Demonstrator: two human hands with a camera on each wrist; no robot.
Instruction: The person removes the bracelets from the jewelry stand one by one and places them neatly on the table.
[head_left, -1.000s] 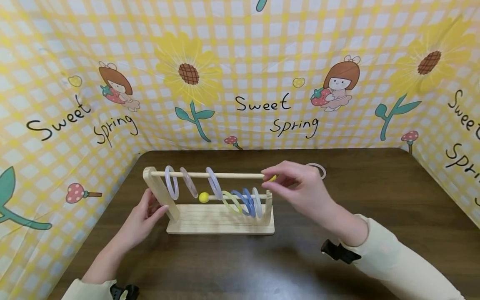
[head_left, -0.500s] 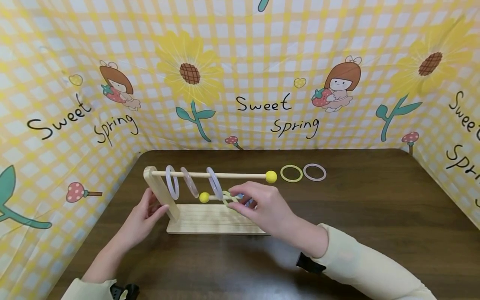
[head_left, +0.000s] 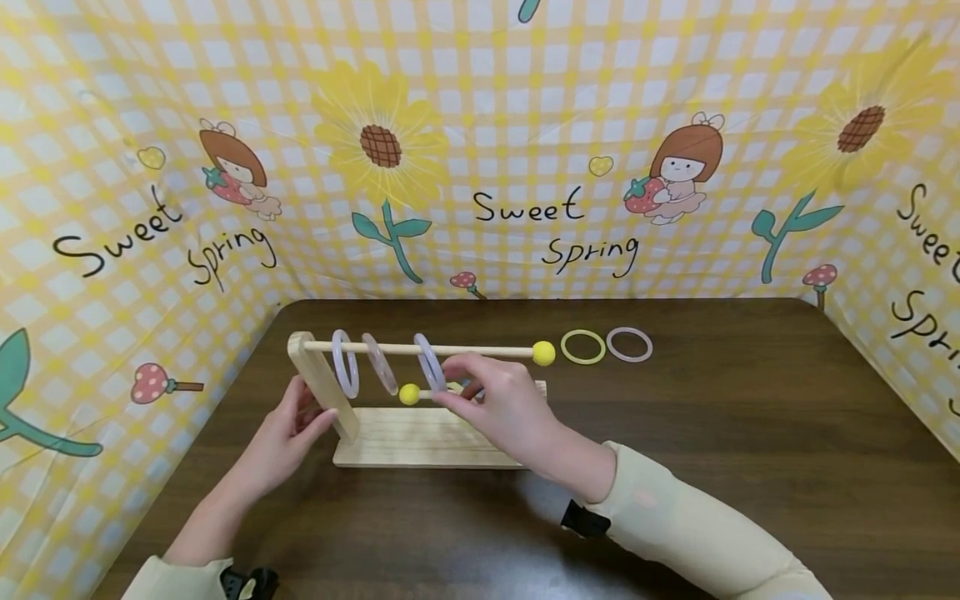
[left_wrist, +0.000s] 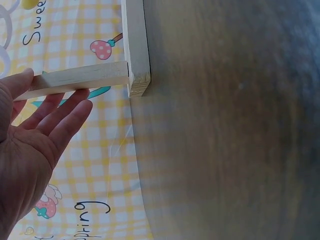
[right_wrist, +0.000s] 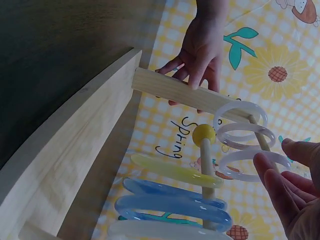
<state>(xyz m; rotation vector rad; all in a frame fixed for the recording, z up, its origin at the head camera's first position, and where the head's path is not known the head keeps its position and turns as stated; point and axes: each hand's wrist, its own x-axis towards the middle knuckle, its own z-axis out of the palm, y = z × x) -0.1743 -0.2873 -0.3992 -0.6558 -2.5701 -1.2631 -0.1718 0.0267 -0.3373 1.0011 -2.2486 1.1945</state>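
Two hands at wooden rack [head_left: 435, 437] on worktop [head_left: 750, 433]. Left hand [head_left: 288, 433] flat, fingers straight against end post. Right hand [head_left: 498, 404] loosely curled by lower-rod rings [right_wrist: 170, 202], grip unclear. Rings probably light, rigid, slick; take by rim. Beyond: two loose rings [head_left: 606, 345].

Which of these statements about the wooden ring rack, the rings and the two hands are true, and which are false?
1. Three rings hang on the upper rod. True.
2. The left hand grips a blue ring. False: it rests with straight fingers against the wooden rack's upright post.
3. A yellow ring and a pink ring lie flat on the table. True.
4. The lower rod is bare. False: it carries a yellow ring, blue rings and a white one.
5. Each rod ends in a red ball. False: the balls are yellow.
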